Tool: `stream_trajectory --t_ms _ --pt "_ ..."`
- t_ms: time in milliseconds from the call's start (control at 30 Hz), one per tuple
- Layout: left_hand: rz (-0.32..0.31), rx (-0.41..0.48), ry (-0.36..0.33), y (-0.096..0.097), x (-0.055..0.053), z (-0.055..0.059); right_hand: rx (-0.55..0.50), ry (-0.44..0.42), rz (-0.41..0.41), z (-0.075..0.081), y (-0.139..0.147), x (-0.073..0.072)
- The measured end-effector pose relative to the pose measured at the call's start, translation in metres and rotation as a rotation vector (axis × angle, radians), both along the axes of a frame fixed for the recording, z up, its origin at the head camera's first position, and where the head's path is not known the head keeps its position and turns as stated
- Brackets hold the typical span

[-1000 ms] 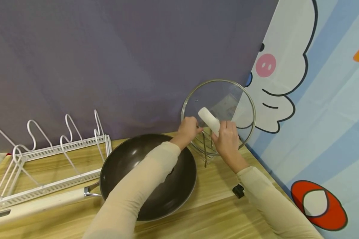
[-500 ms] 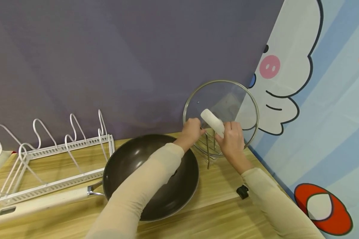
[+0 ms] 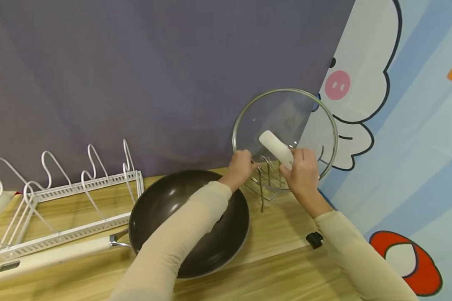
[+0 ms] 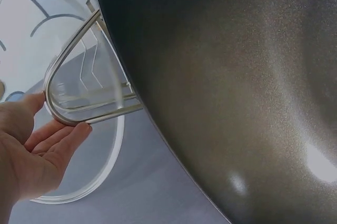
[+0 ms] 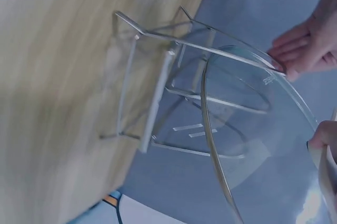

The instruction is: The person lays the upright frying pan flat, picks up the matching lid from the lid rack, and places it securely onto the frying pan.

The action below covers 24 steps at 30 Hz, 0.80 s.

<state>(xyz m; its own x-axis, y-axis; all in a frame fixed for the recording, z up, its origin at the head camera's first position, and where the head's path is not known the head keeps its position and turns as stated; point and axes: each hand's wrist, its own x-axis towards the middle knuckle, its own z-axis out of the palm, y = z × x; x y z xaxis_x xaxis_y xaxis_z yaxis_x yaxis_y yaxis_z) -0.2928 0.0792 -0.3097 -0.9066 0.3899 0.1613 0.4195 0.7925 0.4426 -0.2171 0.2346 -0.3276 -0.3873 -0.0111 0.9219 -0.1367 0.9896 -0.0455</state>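
Observation:
My left hand (image 3: pixel 241 167) pinches the top of an upright wire loop on a small metal lid rack (image 3: pixel 261 188). In the left wrist view, thumb and fingertips sit on either side of that bent loop (image 4: pixel 113 114). With my right hand (image 3: pixel 303 173) I grip the cream handle (image 3: pixel 276 147) of a round glass lid (image 3: pixel 271 110) with a metal rim. The lid stands nearly upright, its lower part overlapping the rack. From the right wrist, the rim (image 5: pixel 210 140) shows among the rack's wires (image 5: pixel 158 95). My right fingertips are partly hidden behind the handle.
A dark wok (image 3: pixel 226 238) sits under my left forearm, its long cream handle (image 3: pixel 52 257) pointing left. Behind that handle is a white wire rack (image 3: pixel 79 228). A small black object (image 3: pixel 314 240) lies by my right sleeve. Grey and cartoon-printed sheets border the table.
The lid has moved up and to the right with my right hand, showing more of the metal rack. My left hand keeps its hold on the rack, which stays in place.

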Motion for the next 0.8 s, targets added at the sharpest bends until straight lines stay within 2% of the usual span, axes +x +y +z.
stream_trajectory --t_ms 167,467,667,800 --pt "0.002 0.023 -0.032 -0.001 -0.003 0.0 -0.014 0.089 0.0 0.013 0.005 -0.001" --pt "0.0 -0.012 -0.014 0.0 -0.004 -0.004 -0.027 0.109 -0.005 0.026 0.021 0.008" --pt "0.018 -0.026 0.022 0.002 -0.005 -0.005 -0.015 0.115 -0.012 0.044 0.028 0.013" --pt "0.011 -0.027 0.036 0.003 -0.006 -0.003 -0.029 0.085 -0.021 0.056 0.032 0.016"
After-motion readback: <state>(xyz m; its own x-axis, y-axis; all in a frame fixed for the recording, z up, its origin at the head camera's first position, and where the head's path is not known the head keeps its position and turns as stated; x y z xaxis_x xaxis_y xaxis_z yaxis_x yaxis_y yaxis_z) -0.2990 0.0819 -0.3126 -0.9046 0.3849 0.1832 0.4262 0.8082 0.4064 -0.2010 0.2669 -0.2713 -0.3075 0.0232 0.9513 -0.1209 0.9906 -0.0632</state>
